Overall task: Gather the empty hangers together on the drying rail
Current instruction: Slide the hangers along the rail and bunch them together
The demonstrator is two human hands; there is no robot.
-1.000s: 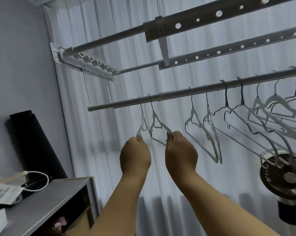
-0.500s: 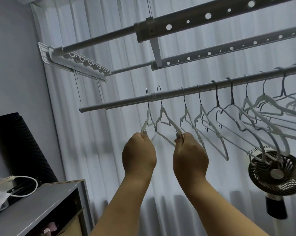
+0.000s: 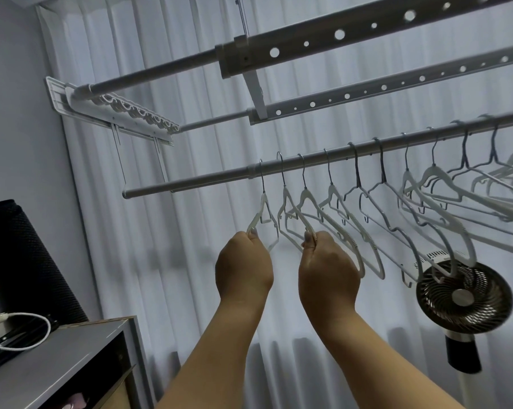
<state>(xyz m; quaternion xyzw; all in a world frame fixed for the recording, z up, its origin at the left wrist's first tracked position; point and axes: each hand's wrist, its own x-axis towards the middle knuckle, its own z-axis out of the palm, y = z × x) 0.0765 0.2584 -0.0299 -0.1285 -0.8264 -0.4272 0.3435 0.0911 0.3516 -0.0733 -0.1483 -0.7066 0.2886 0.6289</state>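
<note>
From the head camera, looking up, both arms reach toward the drying rail [image 3: 308, 160], a grey bar that slopes upward to the right in front of white curtains [image 3: 160, 261]. The left hand [image 3: 243, 267] is closed around the lower end of the leftmost hanger [image 3: 262, 214], a white one whose hook sits on the rail near its joint. The right hand [image 3: 327, 271] is closed on the ribbed shoulder of the second hanger [image 3: 290, 214], just beside the first. Both hang from the rail by their hooks. To the right, the other empty hangers [image 3: 426, 202] hang in a row along the rail, closely spaced and overlapping toward the frame edge. Two perforated bars [image 3: 367, 33] run above. A round fan [image 3: 463, 299] stands at lower right, and a grey surface [image 3: 57, 358] carrying a white cable [image 3: 27, 340] sits at lower left.
</note>
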